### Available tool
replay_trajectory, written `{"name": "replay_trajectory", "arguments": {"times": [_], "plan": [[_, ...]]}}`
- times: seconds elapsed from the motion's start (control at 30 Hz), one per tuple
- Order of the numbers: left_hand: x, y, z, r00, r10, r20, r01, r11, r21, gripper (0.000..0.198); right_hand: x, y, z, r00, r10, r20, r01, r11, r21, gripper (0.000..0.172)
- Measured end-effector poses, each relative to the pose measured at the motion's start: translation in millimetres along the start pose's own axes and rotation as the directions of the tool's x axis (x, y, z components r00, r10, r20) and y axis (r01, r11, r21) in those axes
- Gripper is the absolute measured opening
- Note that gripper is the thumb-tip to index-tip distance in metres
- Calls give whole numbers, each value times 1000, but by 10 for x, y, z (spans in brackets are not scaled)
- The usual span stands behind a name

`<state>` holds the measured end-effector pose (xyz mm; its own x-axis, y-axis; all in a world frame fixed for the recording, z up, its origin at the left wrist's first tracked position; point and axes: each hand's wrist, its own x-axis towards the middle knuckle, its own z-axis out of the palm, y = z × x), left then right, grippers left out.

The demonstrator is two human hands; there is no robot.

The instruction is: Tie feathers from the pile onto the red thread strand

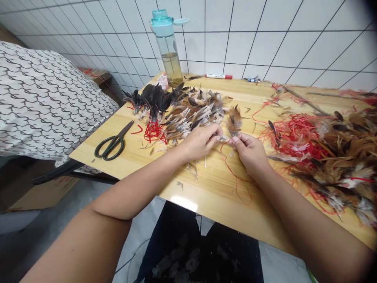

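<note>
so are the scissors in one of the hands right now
No, the scissors lie on the table left of the left hand, and both hands pinch a small feather bundle.

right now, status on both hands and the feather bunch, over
Left hand and right hand both pinched on small brown feather bunch. Thin red string trails from it over the wooden table. Black-handled scissors lie apart, left.
</note>
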<state>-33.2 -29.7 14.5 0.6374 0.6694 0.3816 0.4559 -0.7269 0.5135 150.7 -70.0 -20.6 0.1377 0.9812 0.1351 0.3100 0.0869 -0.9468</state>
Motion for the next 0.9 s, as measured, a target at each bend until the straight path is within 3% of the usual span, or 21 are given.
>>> {"name": "replay_trajectory", "arguments": {"times": [0.2,0.4,0.67,0.9], "plan": [[18,-1,8,995,78,-64,-85,991,-104,12,-12,-35,12,999,34,2,-34,999,-34,23],[40,-26,-6,997,55,-52,-65,976,-206,14,-5,-49,4,998,43,34,-43,999,-15,24],[49,-93,59,987,133,-90,-144,982,-119,17,6,-115,-14,986,74,149,-82,996,47,26],[28,-114,23,970,240,-51,-237,970,48,20,1,-144,-28,973,74,217,-80,997,21,30]]}}
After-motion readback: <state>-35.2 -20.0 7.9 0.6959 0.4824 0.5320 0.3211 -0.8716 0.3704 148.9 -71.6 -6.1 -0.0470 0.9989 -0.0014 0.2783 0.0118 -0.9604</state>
